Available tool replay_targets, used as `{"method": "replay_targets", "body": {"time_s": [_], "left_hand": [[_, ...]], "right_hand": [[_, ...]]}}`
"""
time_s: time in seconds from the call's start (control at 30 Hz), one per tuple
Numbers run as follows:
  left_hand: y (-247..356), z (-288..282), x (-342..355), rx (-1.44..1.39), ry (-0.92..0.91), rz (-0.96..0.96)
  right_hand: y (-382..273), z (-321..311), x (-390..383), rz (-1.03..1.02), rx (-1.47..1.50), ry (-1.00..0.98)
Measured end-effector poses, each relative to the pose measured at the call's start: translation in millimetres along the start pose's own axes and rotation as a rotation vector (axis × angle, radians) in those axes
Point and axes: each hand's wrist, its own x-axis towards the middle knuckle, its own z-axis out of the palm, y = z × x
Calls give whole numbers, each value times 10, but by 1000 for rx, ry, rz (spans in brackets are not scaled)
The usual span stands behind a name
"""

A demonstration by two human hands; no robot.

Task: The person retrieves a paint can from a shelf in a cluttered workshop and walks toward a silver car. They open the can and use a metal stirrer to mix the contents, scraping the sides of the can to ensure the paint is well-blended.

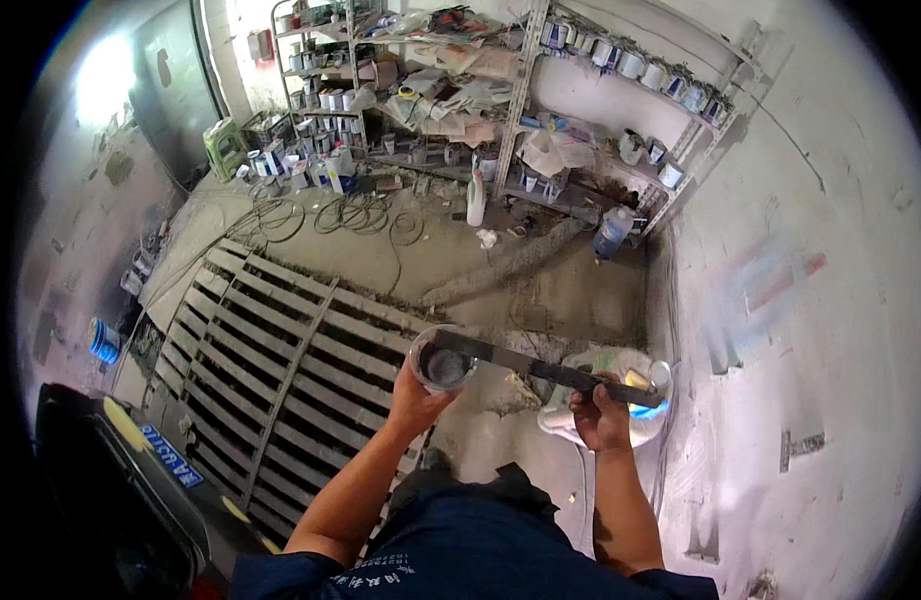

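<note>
Left fingers: your left hand [417, 404] is wrapped around the lower side of a clear cup [420, 364], holding it in front of you.
Right fingers: your right hand [602, 420] pinches a long dark stick [552, 371] near its right end, thumb on top.
Cup and stick: the cup has something dark grey inside; the stick's left end reaches over its right rim, and you cannot tell whether the tip touches the contents.
Just beyond your right hand: a white bag [558, 421] on the floor, with a can [660, 374] at its right side.
Floor to your left: a slatted metal grate [270, 413], with part of a dark car [194, 508] by its near edge.
Farther ahead: coiled hoses [352, 213], a white bottle [476, 200] and a bluish jug [612, 234].
Back wall: metal shelves [520, 95] loaded with cans and crumpled sheets.
</note>
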Motion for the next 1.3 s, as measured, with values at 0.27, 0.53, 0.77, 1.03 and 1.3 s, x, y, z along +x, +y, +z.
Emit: {"method": "replay_targets", "body": {"time_s": [0.27,0.53,0.77,1.03,1.3], "left_hand": [[157,166,2454,45,6,174],[-694,624,3488,150,-31,50],[-641,1042,4708,117,25,-29],[-906,1052,5858,322,65,-45],[-1511,1026,7122,200,108,-72]], "right_hand": [[-788,-333,1969,-230,217,-3],[-348,-229,3614,-121,459,-144],[-513,-347,4940,101,270,-37],[-847,-1082,5961,119,183,133],[-1155,-1175,7482,46,117,191]]}}
